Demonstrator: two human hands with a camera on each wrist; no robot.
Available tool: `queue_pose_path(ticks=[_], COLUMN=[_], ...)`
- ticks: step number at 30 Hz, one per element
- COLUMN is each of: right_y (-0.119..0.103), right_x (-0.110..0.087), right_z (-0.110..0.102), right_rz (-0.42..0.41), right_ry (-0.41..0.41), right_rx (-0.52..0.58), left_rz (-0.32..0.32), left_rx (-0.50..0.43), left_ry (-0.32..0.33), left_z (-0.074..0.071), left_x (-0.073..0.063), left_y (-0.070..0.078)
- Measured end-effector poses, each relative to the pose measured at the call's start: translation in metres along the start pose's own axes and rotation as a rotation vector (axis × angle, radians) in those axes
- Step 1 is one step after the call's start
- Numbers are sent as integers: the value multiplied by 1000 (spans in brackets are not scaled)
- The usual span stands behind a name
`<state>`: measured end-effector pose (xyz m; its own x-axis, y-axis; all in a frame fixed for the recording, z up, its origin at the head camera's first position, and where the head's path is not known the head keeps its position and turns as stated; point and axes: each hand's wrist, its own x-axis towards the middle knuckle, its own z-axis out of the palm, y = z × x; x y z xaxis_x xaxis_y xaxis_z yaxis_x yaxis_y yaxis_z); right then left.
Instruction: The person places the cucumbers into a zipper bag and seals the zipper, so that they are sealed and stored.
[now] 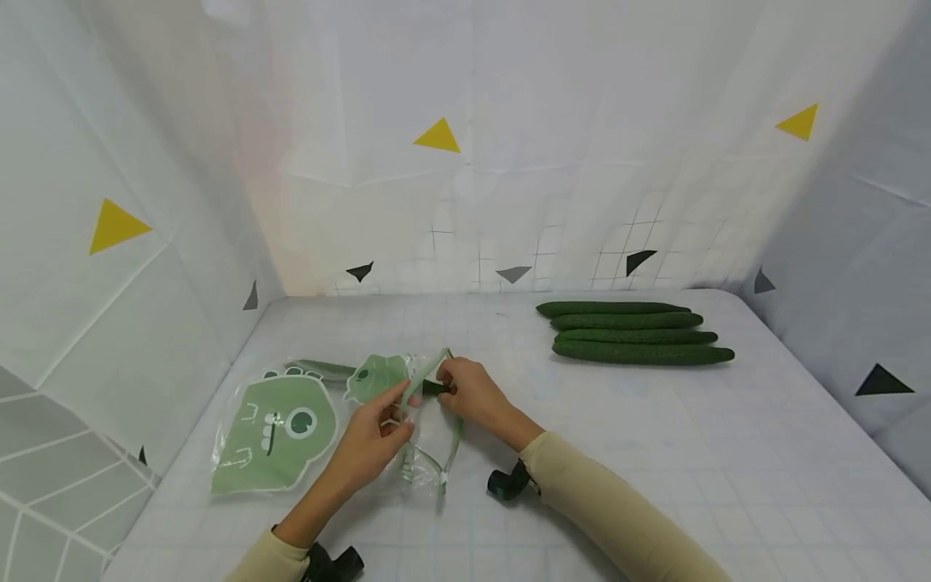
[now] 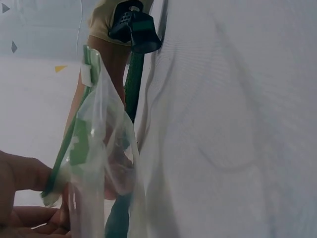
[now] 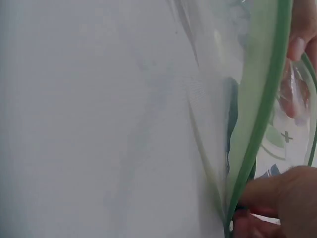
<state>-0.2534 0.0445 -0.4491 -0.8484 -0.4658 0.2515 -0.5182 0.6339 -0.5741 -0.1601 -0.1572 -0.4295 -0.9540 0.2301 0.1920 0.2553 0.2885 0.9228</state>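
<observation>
A clear zip bag (image 1: 380,373) with a green cartoon print and a green zip strip lies over the table, its mouth spread to the right. My left hand (image 1: 367,443) pinches the near side of that mouth; the left wrist view shows thumb and fingers at the green strip (image 2: 66,148). One cucumber (image 1: 435,388) runs lengthwise in the bag, its dark right end at the mouth. My right hand (image 1: 474,396) grips this end with curled fingers. In the right wrist view the fingers (image 3: 265,193) are partly hidden behind the green zip edge.
A second green cartoon bag (image 1: 280,436) lies flat at the left. Several cucumbers (image 1: 643,353) lie side by side at the back right. White sheeting (image 1: 465,202) closes off the back and sides. Small black cameras (image 1: 507,483) sit on both wrists, low over the table.
</observation>
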Motion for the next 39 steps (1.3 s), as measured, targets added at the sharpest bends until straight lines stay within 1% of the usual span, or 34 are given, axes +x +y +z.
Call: queue_pose_path(ticks=[3,5,8,10,15,19,23,30,35,39], right_y=[2,2,1,1,6,12,16,21,20,22], right_x=[-1,-2,-2,-3,-6,-9,-11,-16,-24,-33], right_z=[-1,-2,-3,-3,-2,-2,-2,-2,-9,-19], right_rz=[5,30,65,72,24,-6,-17,-32,-31,-24], right_ry=[49,71,75,76,97,93,78,76,72,84], right_rx=[11,-22,-57,-49,16,47,38,26,29,50], left_rz=[-2,-4,-9,-14,-18,-22,-24,-3,-5,3], left_rx=[-1,-7,-15,-18,-19,-10,-15,-24,-30,-41], left_ry=[7,7,1,0,3,3,0,-4,-6,1], left_z=[-1,-1,-1,-1,-1,-2,-1,-1,0,1], left_x=[1,1,2,2,2,3,4,2,1,1], left_y=[0,1,2,3,2,1,-1,-1,-1,-2])
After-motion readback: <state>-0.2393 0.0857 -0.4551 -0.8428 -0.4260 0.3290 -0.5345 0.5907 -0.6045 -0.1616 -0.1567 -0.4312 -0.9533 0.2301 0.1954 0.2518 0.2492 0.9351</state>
